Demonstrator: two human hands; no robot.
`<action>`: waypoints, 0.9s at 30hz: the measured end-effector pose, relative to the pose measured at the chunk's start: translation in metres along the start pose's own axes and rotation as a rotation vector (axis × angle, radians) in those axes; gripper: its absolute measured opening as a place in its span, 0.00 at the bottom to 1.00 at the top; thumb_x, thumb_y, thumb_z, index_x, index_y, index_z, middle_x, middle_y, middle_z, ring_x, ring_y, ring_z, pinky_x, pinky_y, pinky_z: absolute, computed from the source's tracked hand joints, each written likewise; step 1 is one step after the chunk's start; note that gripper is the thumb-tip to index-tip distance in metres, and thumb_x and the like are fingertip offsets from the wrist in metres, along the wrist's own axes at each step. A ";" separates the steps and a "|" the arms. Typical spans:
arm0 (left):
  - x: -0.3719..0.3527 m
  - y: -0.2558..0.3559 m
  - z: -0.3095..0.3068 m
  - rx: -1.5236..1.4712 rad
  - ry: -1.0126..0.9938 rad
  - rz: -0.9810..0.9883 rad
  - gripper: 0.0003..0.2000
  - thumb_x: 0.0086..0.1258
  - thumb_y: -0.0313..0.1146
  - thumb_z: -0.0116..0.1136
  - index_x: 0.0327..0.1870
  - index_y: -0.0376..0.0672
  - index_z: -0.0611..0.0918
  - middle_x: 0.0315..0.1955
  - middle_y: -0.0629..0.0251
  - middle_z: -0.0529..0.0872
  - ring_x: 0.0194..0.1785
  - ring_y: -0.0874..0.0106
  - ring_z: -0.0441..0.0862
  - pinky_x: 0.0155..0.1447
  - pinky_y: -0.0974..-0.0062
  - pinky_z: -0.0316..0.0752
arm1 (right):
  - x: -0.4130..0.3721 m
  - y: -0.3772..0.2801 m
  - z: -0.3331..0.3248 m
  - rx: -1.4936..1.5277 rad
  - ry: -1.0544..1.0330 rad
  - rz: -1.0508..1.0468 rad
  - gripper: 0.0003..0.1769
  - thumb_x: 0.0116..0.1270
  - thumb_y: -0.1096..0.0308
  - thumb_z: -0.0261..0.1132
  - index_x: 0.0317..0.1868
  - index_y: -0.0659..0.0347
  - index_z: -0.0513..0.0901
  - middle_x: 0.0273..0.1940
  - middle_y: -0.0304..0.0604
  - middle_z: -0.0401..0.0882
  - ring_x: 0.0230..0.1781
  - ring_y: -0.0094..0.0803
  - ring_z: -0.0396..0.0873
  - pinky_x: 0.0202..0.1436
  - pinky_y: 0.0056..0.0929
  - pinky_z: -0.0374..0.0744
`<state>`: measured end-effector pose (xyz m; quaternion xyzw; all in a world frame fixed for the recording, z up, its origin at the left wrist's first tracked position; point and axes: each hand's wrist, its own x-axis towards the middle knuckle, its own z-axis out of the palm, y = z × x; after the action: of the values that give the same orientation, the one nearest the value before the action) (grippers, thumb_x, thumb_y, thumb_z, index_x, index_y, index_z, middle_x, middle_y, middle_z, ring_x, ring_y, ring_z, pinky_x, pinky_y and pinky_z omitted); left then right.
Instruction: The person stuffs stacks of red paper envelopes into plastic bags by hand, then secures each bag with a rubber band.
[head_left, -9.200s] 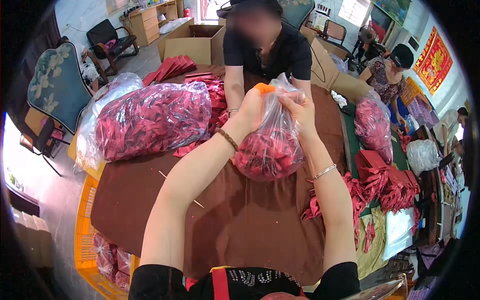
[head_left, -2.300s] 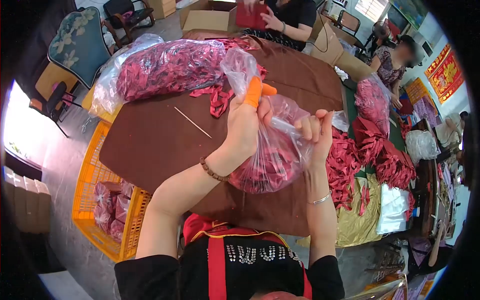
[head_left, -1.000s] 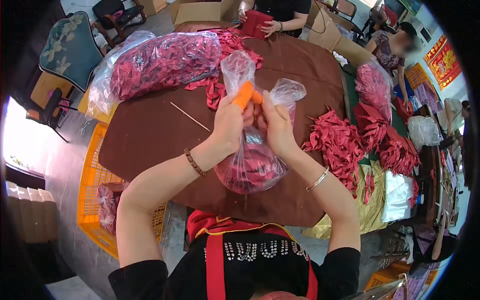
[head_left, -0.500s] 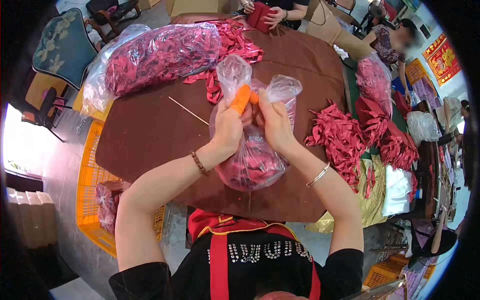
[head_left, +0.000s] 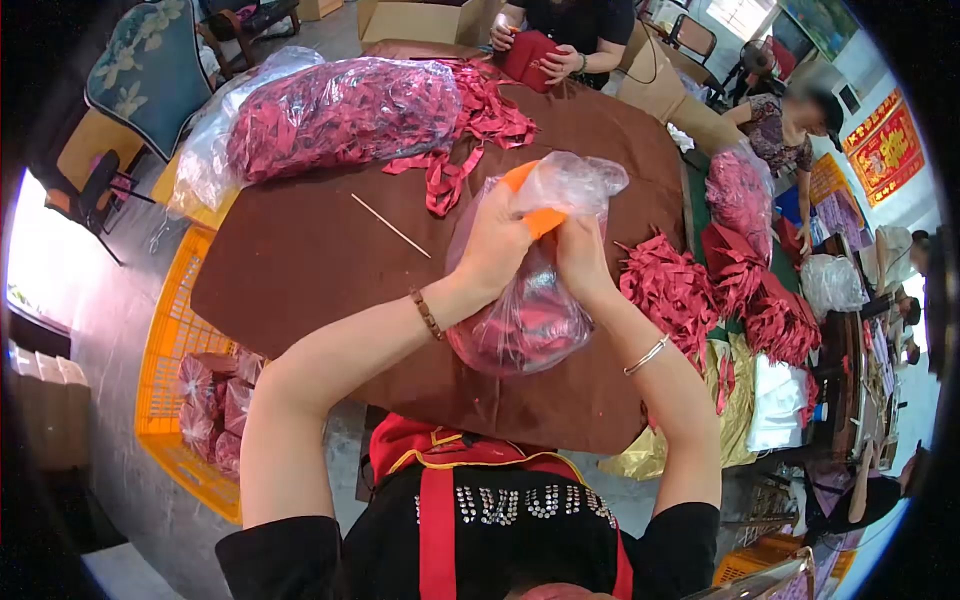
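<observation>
Over the brown-covered table [head_left: 300, 260], a clear plastic bag [head_left: 528, 325] with red contents bulges below my two hands. My left hand [head_left: 497, 238], with orange covers on its fingers, is closed around the bag's gathered neck. Close against it, my right hand [head_left: 582, 258] grips the neck from the other side, its fingertips partly hidden by the plastic. The crumpled bag top [head_left: 578, 185] sticks out above both hands and leans to the right. A thin stick [head_left: 391, 226] lies on the table left of the bag.
A large bag of red ribbons [head_left: 345, 118] lies at the back left, loose ribbons [head_left: 490, 115] beside it. Red ribbon bundles [head_left: 665, 280] sit on the right. An orange crate [head_left: 165, 385] holds bagged red items. A person [head_left: 575, 40] across the table holds a red item.
The bag's two upright plastic ends have come together into one bunched top leaning right. My left hand has turned over toward the right hand, and the view has shifted slightly.
</observation>
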<state>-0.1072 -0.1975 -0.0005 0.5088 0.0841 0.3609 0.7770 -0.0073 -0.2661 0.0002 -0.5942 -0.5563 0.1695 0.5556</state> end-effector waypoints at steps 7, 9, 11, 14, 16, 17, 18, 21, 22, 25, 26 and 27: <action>0.007 0.004 0.001 0.107 -0.021 0.159 0.14 0.59 0.25 0.54 0.46 0.35 0.74 0.36 0.67 0.80 0.40 0.79 0.76 0.46 0.81 0.69 | 0.008 -0.027 0.001 -0.103 0.023 0.080 0.14 0.59 0.71 0.46 0.40 0.70 0.75 0.34 0.57 0.78 0.39 0.44 0.78 0.41 0.35 0.73; 0.007 0.007 0.004 0.108 -0.029 0.151 0.13 0.59 0.25 0.55 0.46 0.35 0.75 0.36 0.67 0.80 0.40 0.79 0.76 0.45 0.81 0.70 | 0.016 -0.025 -0.009 -0.262 -0.146 0.171 0.14 0.59 0.70 0.46 0.39 0.70 0.75 0.35 0.60 0.77 0.41 0.48 0.77 0.42 0.38 0.72; 0.007 0.010 0.009 -0.109 0.008 0.054 0.10 0.61 0.26 0.54 0.44 0.36 0.76 0.36 0.68 0.80 0.39 0.80 0.76 0.41 0.81 0.71 | 0.017 -0.031 -0.012 -0.302 -0.154 0.176 0.14 0.59 0.74 0.44 0.37 0.72 0.74 0.30 0.48 0.77 0.33 0.32 0.75 0.38 0.28 0.72; 0.008 0.012 0.004 -0.140 0.016 0.002 0.07 0.61 0.24 0.54 0.41 0.38 0.77 0.33 0.69 0.79 0.34 0.82 0.76 0.36 0.83 0.71 | 0.016 -0.046 -0.020 -0.326 -0.218 0.187 0.14 0.61 0.72 0.45 0.37 0.72 0.74 0.28 0.46 0.75 0.31 0.28 0.73 0.36 0.26 0.71; 0.009 0.012 0.005 -0.115 0.004 -0.039 0.07 0.61 0.24 0.54 0.39 0.38 0.77 0.31 0.71 0.79 0.30 0.83 0.75 0.32 0.85 0.70 | 0.017 -0.044 -0.026 -0.271 -0.265 0.119 0.12 0.62 0.71 0.48 0.39 0.71 0.73 0.25 0.44 0.72 0.27 0.25 0.70 0.34 0.24 0.70; 0.008 0.017 0.014 -0.138 0.062 -0.009 0.06 0.61 0.25 0.54 0.39 0.39 0.77 0.28 0.72 0.78 0.26 0.85 0.71 0.28 0.86 0.65 | 0.016 -0.043 -0.028 -0.272 -0.259 0.120 0.12 0.62 0.71 0.48 0.39 0.71 0.73 0.25 0.44 0.72 0.27 0.25 0.70 0.34 0.24 0.70; 0.008 0.020 0.019 -0.162 0.120 0.023 0.05 0.62 0.26 0.54 0.38 0.40 0.77 0.25 0.74 0.76 0.22 0.86 0.68 0.24 0.87 0.61 | 0.014 -0.043 -0.028 -0.050 -0.198 0.146 0.11 0.62 0.71 0.51 0.41 0.70 0.72 0.25 0.43 0.72 0.26 0.24 0.69 0.33 0.24 0.70; 0.017 0.014 0.002 -0.244 -0.011 0.095 0.05 0.63 0.29 0.53 0.37 0.40 0.77 0.22 0.76 0.73 0.18 0.88 0.62 0.21 0.88 0.53 | 0.008 -0.055 -0.037 0.103 -0.210 0.275 0.14 0.58 0.72 0.55 0.45 0.64 0.72 0.37 0.50 0.75 0.34 0.46 0.75 0.38 0.32 0.73; 0.018 0.010 0.002 -0.332 0.000 0.075 0.05 0.64 0.30 0.52 0.36 0.39 0.77 0.20 0.76 0.72 0.18 0.88 0.61 0.21 0.88 0.53 | 0.002 -0.056 -0.033 -0.148 -0.188 0.081 0.16 0.54 0.72 0.59 0.46 0.62 0.72 0.37 0.47 0.75 0.34 0.44 0.74 0.40 0.32 0.72; 0.014 0.017 0.001 -0.246 -0.033 0.079 0.05 0.64 0.30 0.52 0.34 0.39 0.77 0.18 0.76 0.70 0.18 0.87 0.60 0.21 0.87 0.53 | 0.004 -0.061 -0.039 -0.612 -0.142 -0.247 0.22 0.50 0.69 0.63 0.48 0.59 0.73 0.40 0.44 0.74 0.40 0.43 0.70 0.47 0.35 0.67; 0.014 0.018 -0.001 -0.245 -0.035 0.077 0.05 0.64 0.30 0.52 0.34 0.39 0.77 0.18 0.76 0.70 0.18 0.87 0.60 0.21 0.87 0.53 | 0.006 -0.064 -0.044 -0.826 -0.124 -0.375 0.25 0.48 0.66 0.65 0.50 0.58 0.73 0.45 0.43 0.73 0.47 0.43 0.67 0.51 0.39 0.63; 0.014 0.019 -0.004 -0.282 -0.051 0.100 0.05 0.64 0.31 0.52 0.34 0.39 0.77 0.17 0.77 0.69 0.18 0.87 0.59 0.21 0.87 0.53 | 0.008 -0.064 -0.048 -1.039 -0.106 -0.505 0.28 0.47 0.64 0.66 0.52 0.57 0.73 0.49 0.43 0.71 0.53 0.43 0.64 0.56 0.43 0.59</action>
<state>-0.1084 -0.1815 0.0166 0.4071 -0.0127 0.3943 0.8238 0.0042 -0.2968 0.0736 -0.6286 -0.7180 -0.2343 0.1857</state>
